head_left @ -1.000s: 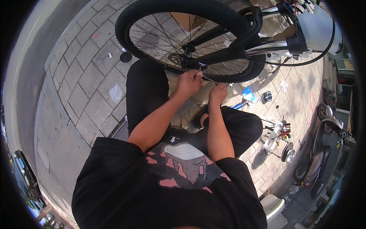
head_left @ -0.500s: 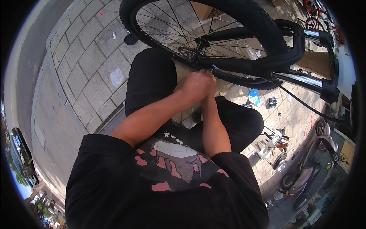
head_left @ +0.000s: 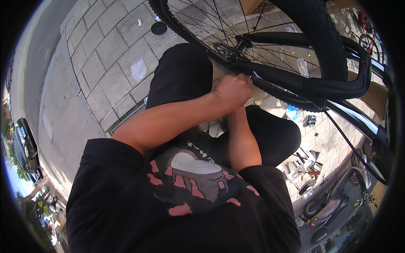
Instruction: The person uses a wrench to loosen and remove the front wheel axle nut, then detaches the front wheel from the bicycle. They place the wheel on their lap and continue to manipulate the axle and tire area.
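Note:
My left hand (head_left: pixel 234 91) is closed in a fist just below the black fork leg (head_left: pixel 278 79) of a bicycle. Whatever it grips is hidden inside the fingers. Tucked behind it, my right hand (head_left: pixel 239 110) shows only near the wrist, its fingers covered. Both hands meet between my bent knees, close to the near rim of the spoked wheel (head_left: pixel 270 89). The wheel's hub (head_left: pixel 243 44) and a brake disc (head_left: pixel 224 52) sit just above them.
On the paving right of my knee lie a blue packet (head_left: pixel 292 112), a small black part (head_left: pixel 310 121) and a white tray with tools (head_left: pixel 297 168). A parked scooter (head_left: pixel 333 202) stands farther right. A black round disc (head_left: pixel 159 28) lies at upper left; a cardboard box (head_left: pixel 252 6) is behind the wheel.
The view has shifted, so the bicycle and ground sit farther right. My left fist has turned slightly and now covers more of my right hand. Both hands stay together below the fork.

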Demonstrator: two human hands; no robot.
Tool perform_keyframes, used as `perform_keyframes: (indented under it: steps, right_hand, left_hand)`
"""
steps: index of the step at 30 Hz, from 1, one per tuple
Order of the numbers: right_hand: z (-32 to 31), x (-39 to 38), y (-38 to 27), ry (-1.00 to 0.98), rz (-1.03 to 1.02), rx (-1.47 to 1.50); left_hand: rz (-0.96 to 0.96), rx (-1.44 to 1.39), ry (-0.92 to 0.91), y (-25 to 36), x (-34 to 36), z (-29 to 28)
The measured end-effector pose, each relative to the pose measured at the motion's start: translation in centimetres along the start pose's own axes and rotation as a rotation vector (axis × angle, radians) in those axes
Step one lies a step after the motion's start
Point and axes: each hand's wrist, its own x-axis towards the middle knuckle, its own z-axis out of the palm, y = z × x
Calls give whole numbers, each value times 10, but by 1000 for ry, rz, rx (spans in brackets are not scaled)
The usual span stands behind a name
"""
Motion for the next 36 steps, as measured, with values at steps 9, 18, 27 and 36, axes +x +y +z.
perform_keyframes:
  steps: [9,18,27,36]
  right_hand:
    - [3,-11,-31,-84,1,138]
    - [-59,-22,-44,-14,4,294]
    - [-47,-105,-88,385,-885,-319]
    - [-32,-138,-111,429,-1074,-570]
  left_hand:
    - [-287,-251,30,4,2,3]
    - [-594,-867,-16,10,-14,22]
    - [-931,-1693,-130,-21,-1,52]
    - [-988,-1816,-202,-21,8,51]
